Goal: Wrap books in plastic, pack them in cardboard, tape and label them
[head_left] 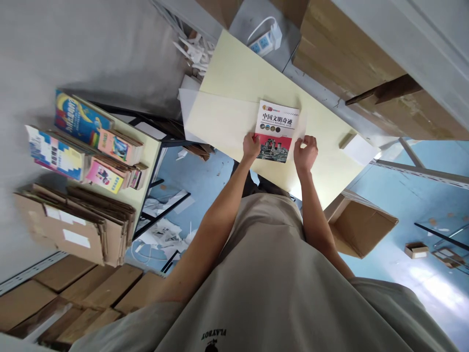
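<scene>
A book [277,128] with a white, red and grey cover and Chinese lettering lies face up on the pale yellow table [242,63]. Under it, a thin translucent sheet [220,115] stretches off to the left, past the table's edge. My left hand [251,146] is closed at the book's left edge, thumb on the cover. Just off the right edge, my right hand [306,150] has its fingers curled into a pinch; whatever is between the fingertips is too small to make out.
White stacked paper [357,148] sits at the table's right end. A power strip [266,43] is beyond the far edge. Left, a side table holds stacked books [110,146] and flattened cardboard [84,225]. An open carton [361,225] stands at right; paper scraps [164,234] litter the floor.
</scene>
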Demonstrator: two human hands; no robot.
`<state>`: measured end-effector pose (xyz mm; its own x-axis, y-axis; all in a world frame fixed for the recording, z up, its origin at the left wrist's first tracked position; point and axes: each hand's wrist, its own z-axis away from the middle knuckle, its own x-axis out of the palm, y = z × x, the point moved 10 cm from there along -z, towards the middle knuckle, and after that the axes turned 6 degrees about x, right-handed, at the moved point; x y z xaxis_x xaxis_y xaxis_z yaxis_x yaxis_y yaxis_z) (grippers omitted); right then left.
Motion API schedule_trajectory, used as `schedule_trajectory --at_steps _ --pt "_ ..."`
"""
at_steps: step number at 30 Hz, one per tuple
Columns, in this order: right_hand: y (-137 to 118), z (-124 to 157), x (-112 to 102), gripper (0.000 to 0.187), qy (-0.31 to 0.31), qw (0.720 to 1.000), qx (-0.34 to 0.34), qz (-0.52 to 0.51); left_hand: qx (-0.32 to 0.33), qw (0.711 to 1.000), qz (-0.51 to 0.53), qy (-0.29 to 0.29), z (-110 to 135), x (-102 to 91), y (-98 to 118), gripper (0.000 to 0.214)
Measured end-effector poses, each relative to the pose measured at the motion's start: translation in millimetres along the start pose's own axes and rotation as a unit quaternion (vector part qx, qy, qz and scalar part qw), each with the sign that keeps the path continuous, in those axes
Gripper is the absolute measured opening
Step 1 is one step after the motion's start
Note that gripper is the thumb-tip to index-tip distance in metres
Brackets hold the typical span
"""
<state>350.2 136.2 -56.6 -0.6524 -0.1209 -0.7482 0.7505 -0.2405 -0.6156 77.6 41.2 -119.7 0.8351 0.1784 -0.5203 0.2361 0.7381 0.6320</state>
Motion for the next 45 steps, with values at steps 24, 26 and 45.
schedule_trajectory --at_steps 24,26,45 --pt "-100 41 167 0.028 -0.208 0.976 -0.043 0.048 0.021 0.998 -0.055 0.028 -22 -48.2 -24 0.021" --pt "-101 45 164 0.027 -0.213 0.974 -0.057 0.048 0.029 0.998 -0.053 0.028 -20 -47.8 -24 0.023" --pt "-7 -26 104 0.034 -0.155 0.974 0.147 -0.073 0.066 0.993 -0.084 0.049 -3 -33.9 -23 0.053"
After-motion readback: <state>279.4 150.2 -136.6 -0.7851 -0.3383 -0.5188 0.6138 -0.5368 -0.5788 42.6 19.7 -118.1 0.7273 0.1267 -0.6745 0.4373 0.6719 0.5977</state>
